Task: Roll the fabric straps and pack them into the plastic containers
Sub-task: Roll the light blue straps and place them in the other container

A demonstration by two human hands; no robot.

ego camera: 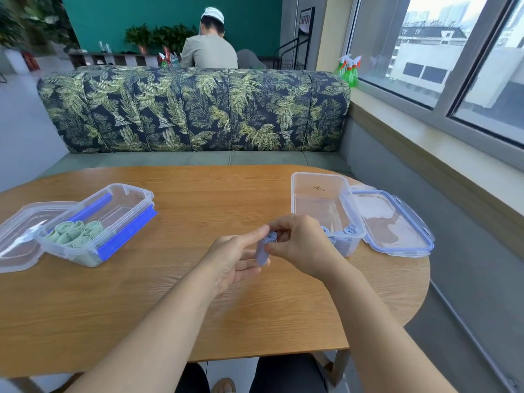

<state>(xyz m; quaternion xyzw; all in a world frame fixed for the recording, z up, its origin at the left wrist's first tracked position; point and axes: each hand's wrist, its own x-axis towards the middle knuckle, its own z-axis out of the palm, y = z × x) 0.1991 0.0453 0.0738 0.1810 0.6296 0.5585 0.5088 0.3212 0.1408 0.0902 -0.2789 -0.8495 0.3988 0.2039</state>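
Head view: left grip [235,260] and right grip [302,245] pinch blue roll [262,252] near right container [319,175].

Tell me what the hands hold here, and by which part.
A rolled blue strap. The right hand pinches its coiled upper end; the left hand holds its side and lower end.

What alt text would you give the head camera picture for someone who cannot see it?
A left hand and a right hand pinch a rolled blue strap above a wooden table. To the right an open clear container holds blue rolls, its lid beside it; the left container holds green rolls.
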